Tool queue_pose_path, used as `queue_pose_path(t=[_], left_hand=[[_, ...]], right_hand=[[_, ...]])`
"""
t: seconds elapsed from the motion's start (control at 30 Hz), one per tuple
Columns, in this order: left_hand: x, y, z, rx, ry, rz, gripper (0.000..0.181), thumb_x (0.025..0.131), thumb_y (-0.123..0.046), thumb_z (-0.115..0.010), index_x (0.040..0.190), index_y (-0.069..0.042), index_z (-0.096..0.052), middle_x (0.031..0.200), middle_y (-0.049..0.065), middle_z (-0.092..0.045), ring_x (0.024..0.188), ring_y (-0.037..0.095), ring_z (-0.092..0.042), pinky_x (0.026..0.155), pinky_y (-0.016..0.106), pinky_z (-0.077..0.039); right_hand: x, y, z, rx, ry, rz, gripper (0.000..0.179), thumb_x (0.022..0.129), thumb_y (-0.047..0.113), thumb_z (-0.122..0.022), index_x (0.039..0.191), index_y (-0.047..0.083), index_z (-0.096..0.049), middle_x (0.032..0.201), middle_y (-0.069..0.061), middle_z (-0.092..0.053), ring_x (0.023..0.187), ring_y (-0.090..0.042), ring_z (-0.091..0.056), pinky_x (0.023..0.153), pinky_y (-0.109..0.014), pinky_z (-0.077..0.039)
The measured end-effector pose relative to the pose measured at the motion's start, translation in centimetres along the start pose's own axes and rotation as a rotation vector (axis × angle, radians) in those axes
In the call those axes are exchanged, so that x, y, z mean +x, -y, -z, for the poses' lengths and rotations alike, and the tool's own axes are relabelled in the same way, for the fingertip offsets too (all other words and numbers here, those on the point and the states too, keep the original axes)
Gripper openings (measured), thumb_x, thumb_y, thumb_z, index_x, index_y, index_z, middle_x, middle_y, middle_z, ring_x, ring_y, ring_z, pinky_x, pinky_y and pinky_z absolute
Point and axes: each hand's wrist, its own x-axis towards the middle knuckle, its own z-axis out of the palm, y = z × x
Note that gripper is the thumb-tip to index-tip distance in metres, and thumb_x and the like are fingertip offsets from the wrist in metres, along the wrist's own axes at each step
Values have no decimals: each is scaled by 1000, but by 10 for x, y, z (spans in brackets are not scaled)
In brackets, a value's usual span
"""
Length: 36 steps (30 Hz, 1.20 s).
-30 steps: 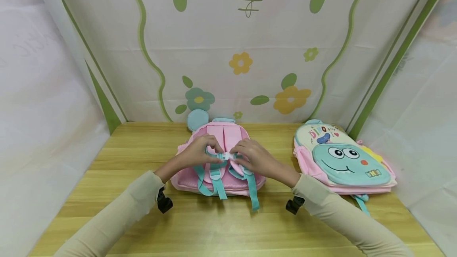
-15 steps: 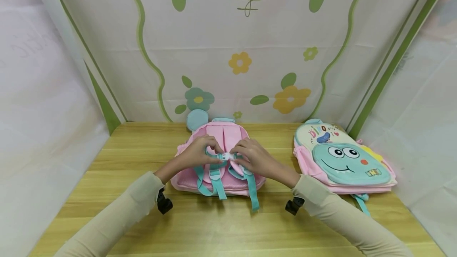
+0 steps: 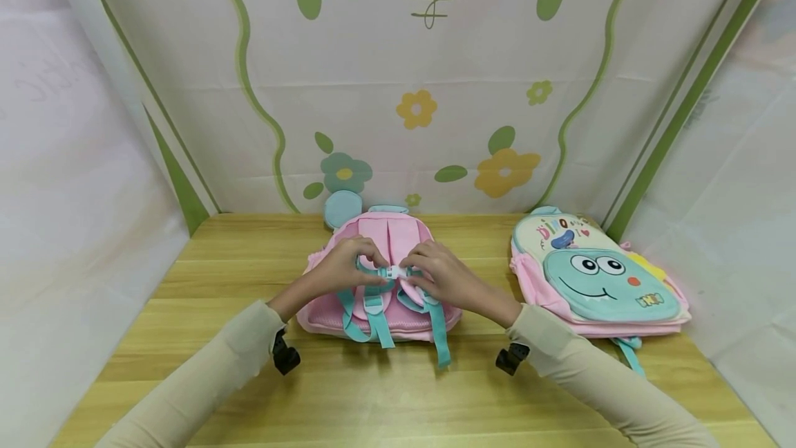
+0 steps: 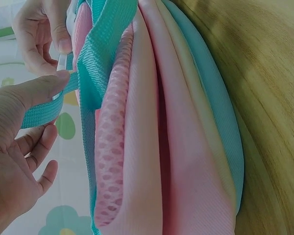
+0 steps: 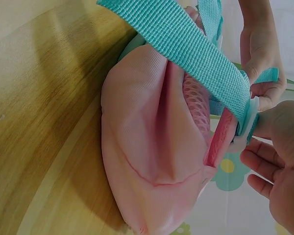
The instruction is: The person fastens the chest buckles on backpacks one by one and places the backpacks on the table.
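A pink backpack (image 3: 407, 230) lies on the table with its straps upward. Above its middle, a white buckle (image 3: 396, 272) on teal webbing joins the two shoulder straps. My left hand (image 3: 344, 265) pinches the buckle's left end between thumb and fingers. From the other side, my right hand (image 3: 443, 271) pinches its right end. In the left wrist view, the left thumb presses at the teal chest strap (image 4: 44, 111), which loops beside the palm. Part of the buckle is hidden behind the fingers in both wrist views. Loose teal strap ends (image 3: 439, 334) hang down the backpack's front.
A second backpack (image 3: 612, 285) with a cartoon dinosaur face lies at the right on the wooden table (image 3: 385, 396). Behind the table rises a flower-printed cloth (image 3: 348, 95), with more cloth at both sides. A round blue ear (image 3: 343, 209) sticks out from the pink backpack's top.
Both hands keep their hold on the buckle, and neither backpack has visibly moved. The head view has shifted very slightly.
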Motion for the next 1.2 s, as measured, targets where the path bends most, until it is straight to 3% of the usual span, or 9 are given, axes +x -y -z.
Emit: queue_pose_path(t=[0.27,0.53,1.2], left_hand=[[-1,1,1,16,-12,-13,20,79,-17,-89,95,-12,-79,92,0,-71,93,23,-64,82,33,-54],[-2,2,2,3,-10,-22,20,79,-15,-89,96,-11,-80,94,0,-74,93,18,-64,85,46,-56],[-4,2,5,-23,-18,-24,21,78,-14,-89,97,-10,-80,96,1,-76,95,20,-68,86,44,-58]], right_hand=[[1,0,-2,28,6,-11,22,89,9,-79,110,6,-73,105,-6,-68,103,-21,-61,88,-37,-52],[3,2,-2,42,2,-12,22,89,8,-79,110,6,-73,106,-5,-69,102,-21,-61,86,-34,-53],[6,3,-3,92,-5,-15,22,89,5,-78,110,5,-73,106,-7,-69,102,-21,-61,84,-32,-55]])
